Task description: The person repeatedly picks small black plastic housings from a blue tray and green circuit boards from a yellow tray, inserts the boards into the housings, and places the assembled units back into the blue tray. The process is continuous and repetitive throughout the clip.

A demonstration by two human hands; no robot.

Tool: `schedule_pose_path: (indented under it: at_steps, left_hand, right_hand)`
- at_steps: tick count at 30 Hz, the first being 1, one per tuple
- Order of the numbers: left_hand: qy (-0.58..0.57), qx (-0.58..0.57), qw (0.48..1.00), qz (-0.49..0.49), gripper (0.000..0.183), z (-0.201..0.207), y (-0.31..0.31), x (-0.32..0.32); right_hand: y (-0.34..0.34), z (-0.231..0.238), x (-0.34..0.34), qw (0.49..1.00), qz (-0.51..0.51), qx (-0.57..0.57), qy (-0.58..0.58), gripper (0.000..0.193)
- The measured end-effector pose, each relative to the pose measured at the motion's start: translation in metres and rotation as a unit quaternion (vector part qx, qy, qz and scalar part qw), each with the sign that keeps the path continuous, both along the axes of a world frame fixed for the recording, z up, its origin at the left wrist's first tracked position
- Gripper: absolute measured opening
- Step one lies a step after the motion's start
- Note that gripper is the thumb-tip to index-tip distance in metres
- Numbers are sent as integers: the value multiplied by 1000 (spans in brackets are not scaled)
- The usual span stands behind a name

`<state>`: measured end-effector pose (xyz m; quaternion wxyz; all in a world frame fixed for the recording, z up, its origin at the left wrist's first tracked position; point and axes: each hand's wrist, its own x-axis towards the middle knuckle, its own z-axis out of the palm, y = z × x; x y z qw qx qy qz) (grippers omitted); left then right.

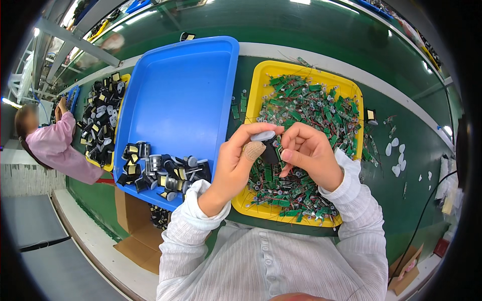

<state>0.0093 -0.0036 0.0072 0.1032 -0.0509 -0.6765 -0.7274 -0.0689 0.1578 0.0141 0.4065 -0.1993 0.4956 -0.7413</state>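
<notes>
My left hand (233, 168) grips a small black plastic housing (270, 153) with a pale grey oval cap (263, 136) at its upper end. A tan covering wraps that hand's thumb. Close against the housing's right side, my right hand (310, 153) has its thumb and fingers pinched together; what lies between them is too small to make out. Both hands are over a yellow tray (357, 145) heaped with green circuit boards (321, 105) that carry thin wires and small round parts.
Left stands a blue tray (181, 90) with several black housings (150, 168) at its near end. Farther left are another yellow tray (125, 83) of housings and a person in pink (65, 145). White oval pieces (396, 155) lie right. A cardboard box (133, 220) sits below.
</notes>
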Motion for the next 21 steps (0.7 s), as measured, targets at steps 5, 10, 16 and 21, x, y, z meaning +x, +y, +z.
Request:
schedule_pose_path:
  at_steps: [5,10,16,21]
  left_hand:
    - [-7,27,999,30,24,1,4,0]
    - [-23,42,998,41,24,-2,6,1]
    - [-7,7,999,53,24,-1,6,1]
    - [17,-73,994,78,24,0,4,0]
  right_hand:
    - [-3,2,3,999,-31,-29,17,12]
    - [-3,1,3,998,-45,-39,5,11]
    - [-2,-2,-1,1000,8,-27,1,13]
    - [2,1,-4,997,65,35,-34,14]
